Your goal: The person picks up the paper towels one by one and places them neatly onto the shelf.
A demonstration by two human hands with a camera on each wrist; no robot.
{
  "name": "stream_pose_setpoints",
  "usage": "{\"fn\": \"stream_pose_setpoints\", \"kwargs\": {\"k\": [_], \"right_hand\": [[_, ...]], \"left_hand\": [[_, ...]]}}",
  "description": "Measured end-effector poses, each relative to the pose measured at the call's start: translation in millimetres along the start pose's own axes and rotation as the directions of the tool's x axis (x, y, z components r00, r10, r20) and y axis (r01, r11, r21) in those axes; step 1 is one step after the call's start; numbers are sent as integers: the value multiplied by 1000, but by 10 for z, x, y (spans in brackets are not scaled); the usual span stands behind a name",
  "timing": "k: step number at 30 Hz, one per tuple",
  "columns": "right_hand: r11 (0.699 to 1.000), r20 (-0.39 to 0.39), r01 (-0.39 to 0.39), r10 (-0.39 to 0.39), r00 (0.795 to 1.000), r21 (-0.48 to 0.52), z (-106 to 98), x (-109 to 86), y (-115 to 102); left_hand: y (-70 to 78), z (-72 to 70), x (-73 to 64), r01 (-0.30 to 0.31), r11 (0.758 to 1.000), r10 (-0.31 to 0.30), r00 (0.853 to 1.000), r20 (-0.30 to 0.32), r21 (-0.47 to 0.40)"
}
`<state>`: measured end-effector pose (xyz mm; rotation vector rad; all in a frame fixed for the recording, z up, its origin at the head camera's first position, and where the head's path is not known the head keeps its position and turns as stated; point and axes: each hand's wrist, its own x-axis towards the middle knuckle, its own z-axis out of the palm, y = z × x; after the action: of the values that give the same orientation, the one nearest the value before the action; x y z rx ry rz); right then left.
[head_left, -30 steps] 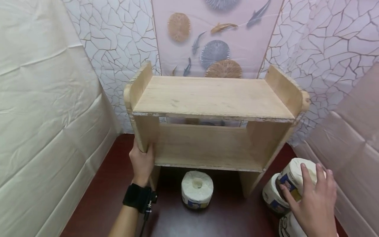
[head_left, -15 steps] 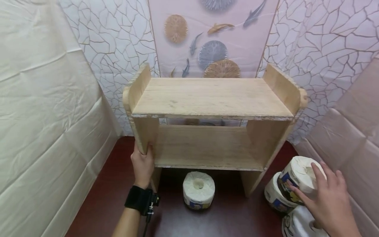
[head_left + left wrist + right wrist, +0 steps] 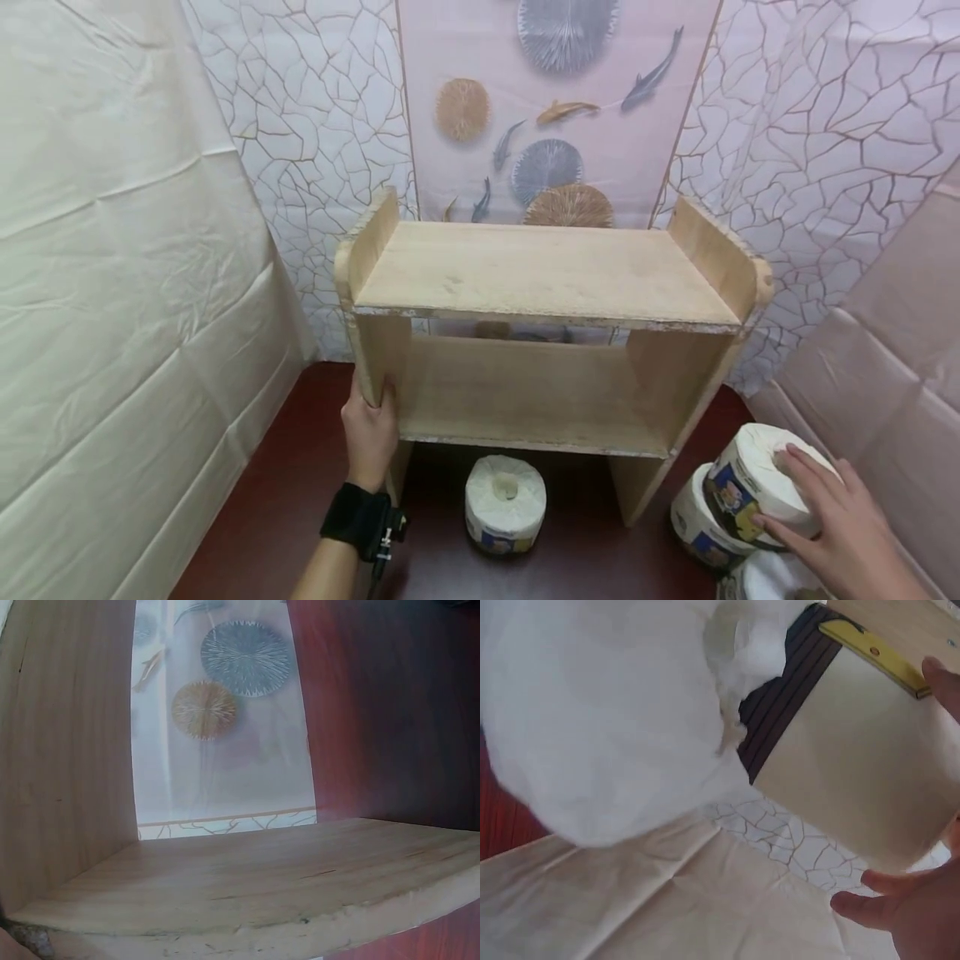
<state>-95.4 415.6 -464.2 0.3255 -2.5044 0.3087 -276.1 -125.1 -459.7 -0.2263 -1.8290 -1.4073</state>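
Note:
My left hand grips the front edge of the left side panel of a wooden shelf. The left wrist view shows the shelf's bare boards close up. At the right, my right hand spans a wrapped toilet roll, thumb at its front and fingers over its top and far side. This roll sits tilted over another roll. In the right wrist view, the thumb and fingertips lie on either side of the held roll.
One toilet roll stands upright on the dark red table, in front of the shelf's lower opening. Another white roll lies near the bottom right, partly cut off. Pale cloth walls enclose both sides, and a patterned wall stands behind.
My right hand has shifted right around the upper roll, with its fingers lower over it now. The left hand keeps its hold on the shelf. The head view has tilted up slightly.

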Motion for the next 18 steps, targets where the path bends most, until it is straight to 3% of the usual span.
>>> {"fn": "stream_pose_setpoints", "kwargs": {"k": [4,10,14,18], "right_hand": [[993,-16,110,-109,994,42,-33,-5,127],[952,-45,294,-292,956,80,-95,81,243],[944,-50,321,-318,947,79,-99,81,261],[956,-28,288,-287,957,61,-100,66,304]], "left_hand": [[1,10,-29,7,1000,-7,1000,0,-16],[17,17,-2,-13,1000,13,1000,-12,-21],[22,6,4,-16,1000,16,1000,-2,-23],[18,5,-10,-11,999,11,1000,1,-31]]}}
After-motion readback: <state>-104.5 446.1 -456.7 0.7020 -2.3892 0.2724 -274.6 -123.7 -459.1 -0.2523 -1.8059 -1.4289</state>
